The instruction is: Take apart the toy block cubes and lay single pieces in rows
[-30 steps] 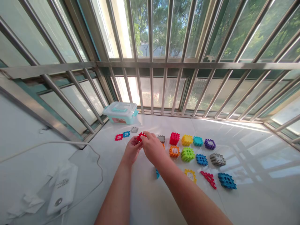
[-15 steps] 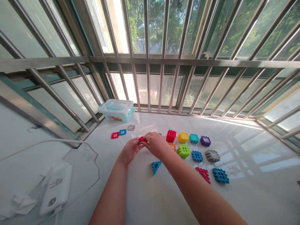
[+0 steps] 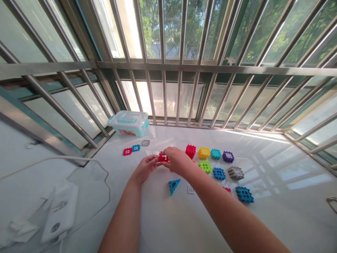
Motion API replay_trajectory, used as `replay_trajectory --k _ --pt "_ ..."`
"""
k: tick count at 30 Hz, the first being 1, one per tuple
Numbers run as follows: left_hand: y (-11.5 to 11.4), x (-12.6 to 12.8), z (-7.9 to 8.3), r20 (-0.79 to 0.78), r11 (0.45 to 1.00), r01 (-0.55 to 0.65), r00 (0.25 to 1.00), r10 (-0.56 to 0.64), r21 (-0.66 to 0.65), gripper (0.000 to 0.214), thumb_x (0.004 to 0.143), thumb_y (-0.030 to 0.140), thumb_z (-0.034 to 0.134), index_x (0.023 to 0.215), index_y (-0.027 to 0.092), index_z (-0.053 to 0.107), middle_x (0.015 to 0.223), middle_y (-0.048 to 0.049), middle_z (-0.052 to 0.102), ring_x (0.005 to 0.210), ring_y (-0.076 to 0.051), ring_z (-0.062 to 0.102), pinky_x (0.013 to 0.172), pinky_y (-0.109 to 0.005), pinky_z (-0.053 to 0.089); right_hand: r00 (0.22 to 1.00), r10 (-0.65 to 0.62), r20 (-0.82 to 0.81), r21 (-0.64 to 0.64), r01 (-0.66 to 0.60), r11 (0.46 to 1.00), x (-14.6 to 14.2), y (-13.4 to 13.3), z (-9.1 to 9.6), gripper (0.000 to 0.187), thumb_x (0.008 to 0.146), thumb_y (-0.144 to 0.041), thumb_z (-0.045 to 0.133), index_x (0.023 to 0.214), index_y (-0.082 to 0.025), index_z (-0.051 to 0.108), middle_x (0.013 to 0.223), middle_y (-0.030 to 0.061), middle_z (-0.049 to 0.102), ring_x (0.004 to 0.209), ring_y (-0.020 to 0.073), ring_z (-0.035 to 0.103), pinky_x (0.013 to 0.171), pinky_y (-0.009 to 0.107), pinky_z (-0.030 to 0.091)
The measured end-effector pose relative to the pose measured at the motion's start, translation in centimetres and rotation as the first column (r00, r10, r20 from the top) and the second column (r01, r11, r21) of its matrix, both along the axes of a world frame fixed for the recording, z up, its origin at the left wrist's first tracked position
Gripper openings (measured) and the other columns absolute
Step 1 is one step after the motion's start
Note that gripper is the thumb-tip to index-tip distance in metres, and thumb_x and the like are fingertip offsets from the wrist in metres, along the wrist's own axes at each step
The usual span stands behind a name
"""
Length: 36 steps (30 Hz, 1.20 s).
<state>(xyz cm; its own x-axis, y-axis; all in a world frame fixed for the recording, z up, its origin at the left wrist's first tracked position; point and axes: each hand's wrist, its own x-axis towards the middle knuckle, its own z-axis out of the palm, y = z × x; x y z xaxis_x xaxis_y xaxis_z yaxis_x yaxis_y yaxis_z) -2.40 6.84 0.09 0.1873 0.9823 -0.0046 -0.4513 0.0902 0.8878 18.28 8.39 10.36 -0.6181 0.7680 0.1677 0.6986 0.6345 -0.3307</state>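
Between both hands I hold a red square building tile (image 3: 163, 157) with notched edges and window-like openings. My left hand (image 3: 146, 168) pinches its left edge, fingers closed. My right hand (image 3: 177, 160) grips it from above and the right, covering that side. Below the hands lies a blue triangular tile (image 3: 173, 186). A white window-grid piece (image 3: 191, 189) rests beside my right forearm. To the left are a red tile (image 3: 127, 151), a blue tile (image 3: 136, 148) touching it, and a grey tile (image 3: 145, 143).
On the right stand stacks of tiles: red (image 3: 190, 151), yellow (image 3: 204, 153), turquoise (image 3: 215, 154), purple (image 3: 228, 156), green (image 3: 205, 167), blue (image 3: 219, 173), grey (image 3: 236, 172) and dark blue (image 3: 244, 194). A lidded box (image 3: 129, 123) sits by the railing. A power strip (image 3: 61, 211) and cable lie left.
The red tile has been turned so its face shows more. My right hand has shifted slightly right, and its forearm now covers most of the red triangular pieces and uncovers the white grid piece.
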Motion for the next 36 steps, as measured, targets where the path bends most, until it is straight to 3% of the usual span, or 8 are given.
replay_trajectory --k 4,8,12,23,31,36 --pt "0.3 -0.6 -0.3 -0.008 0.995 -0.092 0.996 0.092 0.030 0.035 0.085 0.047 0.083 0.097 0.014 0.082 0.106 -0.0157 0.077 0.100 -0.026 0.072 0.096 -0.043 0.057 0.995 -0.104 -0.008 0.018 0.104 0.994 3.5 1.9 0.6 0.043 0.094 -0.031 0.078 0.132 -0.021 0.063 0.121 0.0116 0.073 0.116 0.0267 0.066 0.093 0.034 0.049" --pt "0.6 -0.9 -0.7 -0.024 0.991 -0.133 0.991 0.133 0.004 0.034 0.085 0.046 0.082 0.099 0.015 0.081 0.104 -0.0139 0.077 0.093 -0.023 0.071 0.089 -0.038 0.058 0.969 -0.233 0.087 -0.016 0.235 0.972 7.9 3.9 0.8 0.063 0.092 -0.029 0.078 0.147 -0.018 0.051 0.128 0.0152 0.072 0.117 0.0298 0.067 0.092 0.034 0.049" --pt "0.7 -0.9 -0.9 -0.030 0.988 -0.153 0.988 0.153 -0.020 0.033 0.083 0.045 0.083 0.097 0.014 0.081 0.101 -0.0133 0.076 0.090 -0.022 0.070 0.087 -0.037 0.058 0.955 -0.263 0.139 -0.038 0.270 0.962 10.3 4.5 0.5 0.063 0.093 -0.029 0.075 0.149 -0.017 0.049 0.129 0.0161 0.072 0.117 0.0307 0.067 0.089 0.033 0.048" --pt "0.9 -1.0 -1.0 -0.027 0.986 -0.162 0.987 0.161 -0.034 0.033 0.084 0.045 0.083 0.096 0.014 0.080 0.097 -0.0103 0.075 0.088 -0.020 0.069 0.086 -0.035 0.057 0.956 -0.260 0.137 -0.043 0.268 0.962 11.2 4.8 -1.4 0.065 0.094 -0.029 0.074 0.151 -0.017 0.047 0.133 0.0160 0.071 0.120 0.0297 0.066 0.093 0.033 0.047" --pt "0.9 -1.1 -1.2 -0.039 0.988 -0.150 0.988 0.149 -0.026 0.033 0.086 0.045 0.080 0.098 0.015 0.079 0.097 -0.0090 0.074 0.089 -0.019 0.069 0.087 -0.034 0.057 0.956 -0.243 0.163 -0.038 0.252 0.967 11.0 5.0 -1.6 0.062 0.096 -0.035 0.071 0.151 -0.018 0.049 0.136 0.0166 0.069 0.125 0.0318 0.064 0.099 0.037 0.049" --pt "1.0 -1.0 -1.2 -0.029 0.975 -0.223 0.974 0.223 -0.006 0.030 0.084 0.044 0.081 0.094 0.015 0.077 0.093 -0.0079 0.072 0.087 -0.018 0.066 0.084 -0.033 0.057 0.958 -0.232 0.170 -0.035 0.241 0.970 10.9 5.0 -1.6 0.060 0.096 -0.033 0.070 0.151 -0.018 0.050 0.139 0.0167 0.068 0.129 0.0323 0.063 0.103 0.038 0.049"
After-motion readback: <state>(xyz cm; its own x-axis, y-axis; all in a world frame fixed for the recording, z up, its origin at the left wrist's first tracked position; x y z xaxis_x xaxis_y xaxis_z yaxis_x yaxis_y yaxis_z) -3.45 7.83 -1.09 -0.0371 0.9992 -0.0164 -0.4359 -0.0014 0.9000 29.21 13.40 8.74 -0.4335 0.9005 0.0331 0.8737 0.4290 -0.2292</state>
